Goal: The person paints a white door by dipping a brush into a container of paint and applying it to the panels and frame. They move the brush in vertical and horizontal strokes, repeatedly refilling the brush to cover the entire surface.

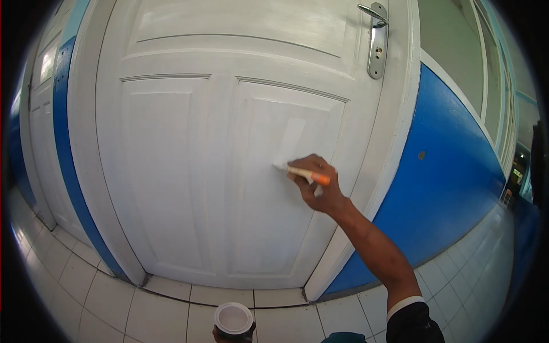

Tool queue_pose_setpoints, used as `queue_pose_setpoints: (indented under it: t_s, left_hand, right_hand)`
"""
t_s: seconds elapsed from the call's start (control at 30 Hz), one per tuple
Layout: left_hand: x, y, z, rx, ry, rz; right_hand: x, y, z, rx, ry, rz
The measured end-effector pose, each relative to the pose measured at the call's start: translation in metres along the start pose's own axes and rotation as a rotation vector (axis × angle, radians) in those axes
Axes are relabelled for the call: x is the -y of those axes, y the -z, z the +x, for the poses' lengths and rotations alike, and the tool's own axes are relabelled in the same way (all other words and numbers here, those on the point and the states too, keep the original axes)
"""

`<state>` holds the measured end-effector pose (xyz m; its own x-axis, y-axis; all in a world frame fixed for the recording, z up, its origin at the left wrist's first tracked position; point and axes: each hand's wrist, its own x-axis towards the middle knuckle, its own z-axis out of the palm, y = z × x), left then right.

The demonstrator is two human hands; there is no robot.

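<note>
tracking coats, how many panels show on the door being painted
3: upper panel, lower left panel, lower right panel partly behind the right hand. More may lie above view.

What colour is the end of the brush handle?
Orange, best seen in the head view.

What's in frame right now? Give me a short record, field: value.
right hand: holds brush, bristles at door's lower right panel
left hand: mostly out of frame, holds cup
cup contents: can't tell
door: white, shut, metal handle plate upper right
wall: blue, right of door, small brownish mark
floor: pale tiles
</note>
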<state>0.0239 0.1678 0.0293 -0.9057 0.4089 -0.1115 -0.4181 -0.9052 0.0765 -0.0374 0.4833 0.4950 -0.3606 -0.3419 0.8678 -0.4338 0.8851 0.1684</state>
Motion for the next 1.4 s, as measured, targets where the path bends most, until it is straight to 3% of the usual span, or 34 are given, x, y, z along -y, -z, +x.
queue_pose_setpoints:
  t_s: [0.03, 0.1, 0.23, 0.33, 0.47, 0.6, 0.7, 0.8, 0.9, 1.0, 1.1, 1.2, 1.3, 1.4]
  left_hand:
    - [0.0, 0.0, -0.001, -0.001, 0.007, -0.028]
    - [0.001, -0.003, -0.001, 0.003, 0.016, -0.092]
    - [0.003, -0.015, -0.002, -0.031, -0.029, -0.09]
    - [0.005, -0.011, 0.001, -0.061, -0.019, -0.125]
    - [0.004, -0.002, 0.008, 0.023, -0.033, -0.069]
    - [0.006, -0.019, 0.001, -0.113, -0.129, 0.008]
    - [-0.001, -0.032, -0.006, -0.061, -0.058, -0.056]
    - [-0.006, -0.005, 0.0, 0.032, -0.01, -0.135]
    - [-0.008, -0.032, -0.009, -0.023, -0.018, -0.122]
    - [-0.006, -0.017, 0.0, -0.116, -0.043, -0.118]
    - [-0.007, -0.015, -0.002, -0.072, -0.023, -0.084]
    - [-0.004, -0.012, 0.001, -0.054, -0.041, -0.068]
    - [-0.003, -0.023, -0.001, -0.183, -0.045, -0.064]
    - [0.001, 0.012, 0.011, -0.01, -0.108, 0.146]
  right_hand:
    - [-0.006, -0.005, 0.015, -0.149, -0.159, 0.192]
    - [-0.012, 0.013, 0.044, -0.252, -0.39, 0.155]
    - [-0.028, 0.038, 0.068, -0.588, -0.413, 0.193]
    - [-0.008, 0.032, 0.076, -0.685, -0.453, 0.317]
    - [0.016, 0.005, 0.097, -0.621, -0.578, 0.533]
    - [0.012, -0.01, 0.123, -0.641, -0.608, 0.511]
    - [0.001, -0.009, 0.128, -0.593, -0.662, 0.421]
    - [-0.009, 0.0, 0.122, -0.676, -0.62, 0.303]
    - [-0.024, 0.018, 0.105, -0.722, -0.639, 0.255]
    - [-0.034, 0.039, 0.09, -0.782, -0.689, 0.272]
    - [-0.038, 0.056, 0.081, -0.822, -0.699, 0.258]
    - [-0.034, 0.063, 0.077, -0.853, -0.638, 0.261]
    - [-0.019, 0.057, 0.08, -0.804, -0.54, 0.396]
    - [-0.008, 0.031, 0.088, -0.692, -0.517, 0.489]
